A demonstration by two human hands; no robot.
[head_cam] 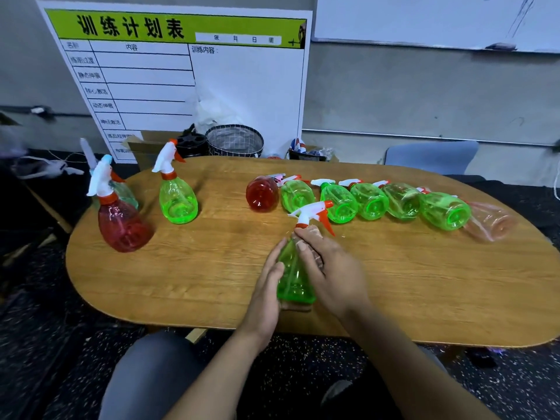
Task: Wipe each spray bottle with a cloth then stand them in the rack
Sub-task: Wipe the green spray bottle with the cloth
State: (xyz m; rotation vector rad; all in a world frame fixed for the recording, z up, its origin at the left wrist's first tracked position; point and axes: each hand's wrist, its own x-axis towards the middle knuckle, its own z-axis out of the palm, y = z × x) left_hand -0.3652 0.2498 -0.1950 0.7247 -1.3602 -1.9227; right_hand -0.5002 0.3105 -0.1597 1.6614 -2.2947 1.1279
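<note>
Two upright bottles (178,189) left on table (424,298), lying row (369,200) right, basket (235,141) behind

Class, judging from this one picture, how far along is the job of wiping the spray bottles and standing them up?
Looks done: three bottles stand upright at the table's left end, including a red bottle and a green one. In hand: the left hand and right hand hold another green bottle; no cloth or rack is visible. Left: a row of seven lying bottles.
</note>
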